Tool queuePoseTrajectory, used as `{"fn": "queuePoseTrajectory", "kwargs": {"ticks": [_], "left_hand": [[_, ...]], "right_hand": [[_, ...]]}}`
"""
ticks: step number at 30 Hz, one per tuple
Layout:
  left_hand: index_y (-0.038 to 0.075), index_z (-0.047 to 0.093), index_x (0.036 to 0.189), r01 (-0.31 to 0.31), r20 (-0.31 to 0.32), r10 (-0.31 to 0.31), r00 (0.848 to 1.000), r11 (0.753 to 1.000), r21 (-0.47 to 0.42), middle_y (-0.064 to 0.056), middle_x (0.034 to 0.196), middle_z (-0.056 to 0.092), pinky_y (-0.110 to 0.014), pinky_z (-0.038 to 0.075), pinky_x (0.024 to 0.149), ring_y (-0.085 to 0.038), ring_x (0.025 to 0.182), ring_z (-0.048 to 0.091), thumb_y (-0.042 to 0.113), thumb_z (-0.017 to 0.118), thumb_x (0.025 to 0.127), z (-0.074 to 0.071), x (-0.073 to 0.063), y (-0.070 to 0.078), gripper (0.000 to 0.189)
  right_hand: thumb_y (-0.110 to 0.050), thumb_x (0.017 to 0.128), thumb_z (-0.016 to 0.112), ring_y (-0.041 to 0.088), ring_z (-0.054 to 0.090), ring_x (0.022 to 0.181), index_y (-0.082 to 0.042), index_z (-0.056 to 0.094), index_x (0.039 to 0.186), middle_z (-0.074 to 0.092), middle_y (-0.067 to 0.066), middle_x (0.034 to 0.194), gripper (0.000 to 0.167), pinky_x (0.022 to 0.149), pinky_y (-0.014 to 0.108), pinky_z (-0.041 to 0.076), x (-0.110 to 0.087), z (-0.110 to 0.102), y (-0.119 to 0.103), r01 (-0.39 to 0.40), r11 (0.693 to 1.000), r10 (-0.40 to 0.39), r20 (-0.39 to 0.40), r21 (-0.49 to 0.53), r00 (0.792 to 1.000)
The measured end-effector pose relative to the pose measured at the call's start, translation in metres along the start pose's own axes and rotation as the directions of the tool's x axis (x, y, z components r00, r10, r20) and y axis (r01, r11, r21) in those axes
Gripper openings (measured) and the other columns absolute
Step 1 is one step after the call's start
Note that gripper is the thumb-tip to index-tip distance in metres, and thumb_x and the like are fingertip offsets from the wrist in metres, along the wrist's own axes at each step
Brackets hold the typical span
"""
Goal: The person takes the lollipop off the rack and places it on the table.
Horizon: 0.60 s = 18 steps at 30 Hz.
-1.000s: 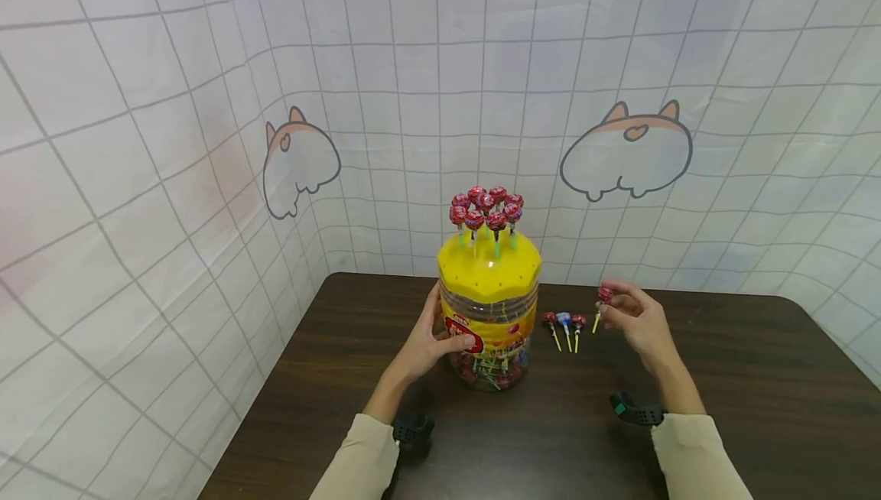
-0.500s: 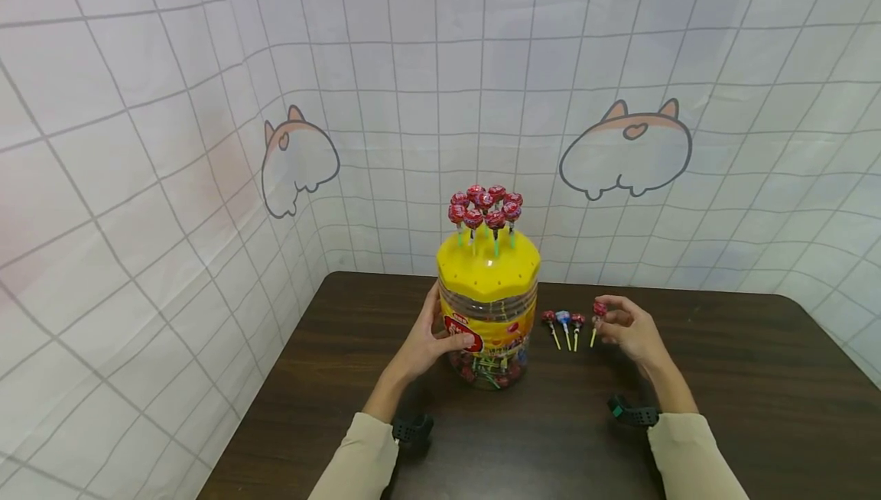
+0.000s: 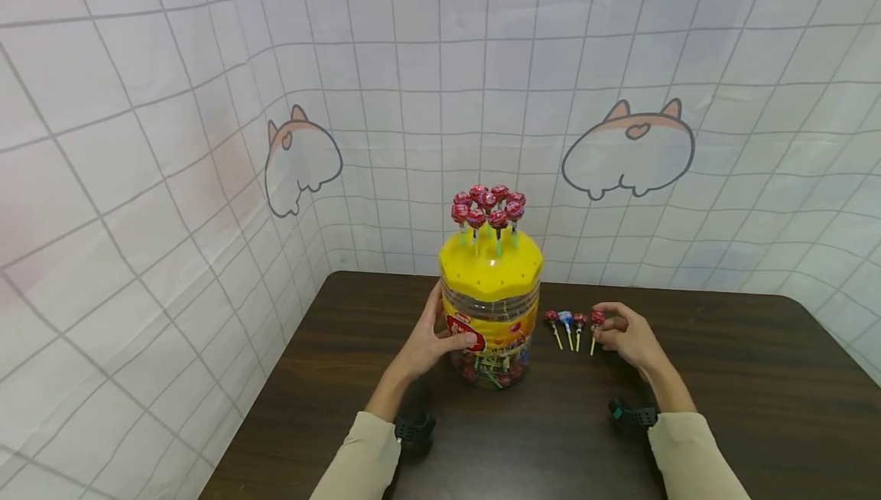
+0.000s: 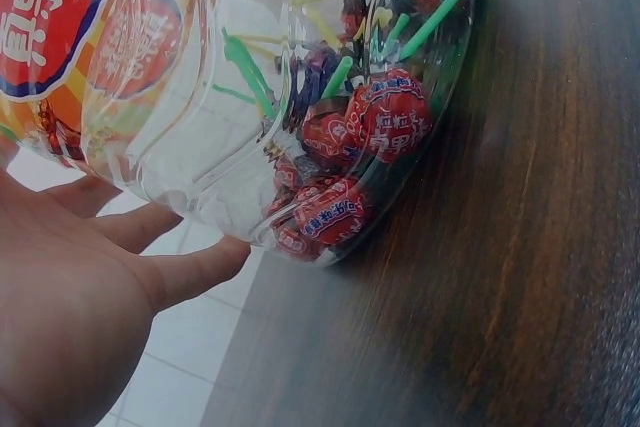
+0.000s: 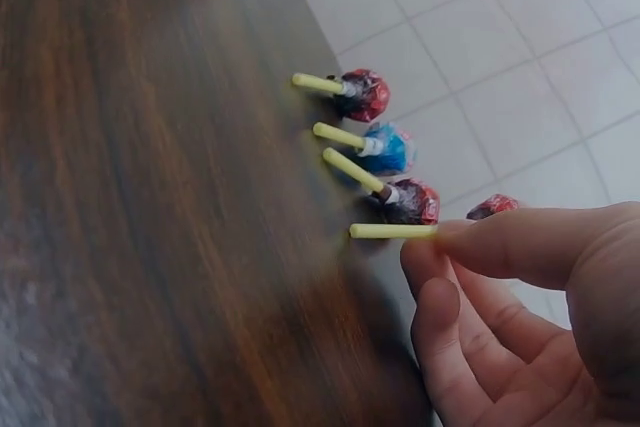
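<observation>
My left hand (image 3: 421,345) holds the side of a clear plastic lollipop jar (image 3: 501,324), thumb across its label and fingers round the far side. In the left wrist view, wrapped lollipops (image 4: 395,117) lie in the bottom of the jar. Its yellow lid (image 3: 489,269) carries a cluster of upright red lollipops (image 3: 476,217). To the right, my right hand (image 3: 626,332) pinches a red lollipop (image 3: 598,318) low over the table, yellow stick toward me. In the right wrist view, thumb and fingertips meet at that stick (image 5: 385,232).
Left of the held lollipop, a red lollipop (image 3: 551,318), a blue one (image 3: 565,318) and another red one (image 3: 580,319) lie in a row on the dark wooden table (image 3: 523,439). A white gridded curtain (image 3: 440,64) hangs behind the table's far edge.
My right hand has brought its lollipop left and down to the end of the row, the stick turning in line with the others. The left hand stays on the jar.
</observation>
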<state>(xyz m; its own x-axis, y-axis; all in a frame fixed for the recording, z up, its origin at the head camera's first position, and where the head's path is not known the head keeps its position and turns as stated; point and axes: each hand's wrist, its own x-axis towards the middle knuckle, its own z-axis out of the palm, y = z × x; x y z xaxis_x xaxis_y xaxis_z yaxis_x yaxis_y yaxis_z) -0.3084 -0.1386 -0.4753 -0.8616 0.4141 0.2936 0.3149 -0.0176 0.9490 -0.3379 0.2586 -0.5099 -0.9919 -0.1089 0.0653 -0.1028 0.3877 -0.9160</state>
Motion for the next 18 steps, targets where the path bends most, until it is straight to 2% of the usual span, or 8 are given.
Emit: {"fn": "queuePoseTrajectory", "kwargs": {"ticks": [4, 8, 18], "left_hand": [[0.044, 0.007, 0.162, 0.0, -0.004, 0.0, 1.0, 1.0, 0.007, -0.009, 0.155, 0.039, -0.057, 0.048, 0.11, -0.031, 0.137, 0.048, 0.04, 0.079, 0.089, -0.0007, -0.0002, 0.0, 0.102], [0.044, 0.007, 0.162, -0.007, -0.011, 0.007, 1.0, 1.0, 0.009, -0.009, 0.153, 0.04, -0.057, 0.048, 0.109, -0.03, 0.134, 0.05, 0.042, 0.079, 0.089, -0.0009, -0.0001, -0.0002, 0.103], [0.045, 0.009, 0.161, 0.005, -0.016, -0.005, 1.0, 1.0, 0.009, -0.006, 0.156, 0.039, -0.057, 0.047, 0.11, -0.027, 0.132, 0.05, 0.042, 0.079, 0.089, 0.0013, -0.0006, 0.0008, 0.101]], "right_hand": [[0.006, 0.092, 0.068, 0.011, 0.068, 0.083, 0.004, 0.05, 0.141, 0.069, 0.024, 0.102, 0.052, 0.072, 0.025, 0.058, 0.0023, 0.0001, 0.0012, 0.032, 0.999, -0.031, 0.012, -0.023, 0.999], [0.006, 0.091, 0.069, 0.009, 0.066, 0.085, 0.005, 0.051, 0.14, 0.068, 0.025, 0.105, 0.052, 0.073, 0.022, 0.056, 0.0041, -0.0003, 0.0016, 0.057, 0.996, -0.056, 0.02, -0.072, 0.998], [0.002, 0.092, 0.071, 0.018, 0.059, 0.088, 0.003, 0.054, 0.138, 0.065, 0.024, 0.11, 0.05, 0.069, 0.028, 0.05, 0.0051, -0.0008, 0.0031, 0.037, 0.983, -0.031, 0.033, -0.181, 0.999]]}}
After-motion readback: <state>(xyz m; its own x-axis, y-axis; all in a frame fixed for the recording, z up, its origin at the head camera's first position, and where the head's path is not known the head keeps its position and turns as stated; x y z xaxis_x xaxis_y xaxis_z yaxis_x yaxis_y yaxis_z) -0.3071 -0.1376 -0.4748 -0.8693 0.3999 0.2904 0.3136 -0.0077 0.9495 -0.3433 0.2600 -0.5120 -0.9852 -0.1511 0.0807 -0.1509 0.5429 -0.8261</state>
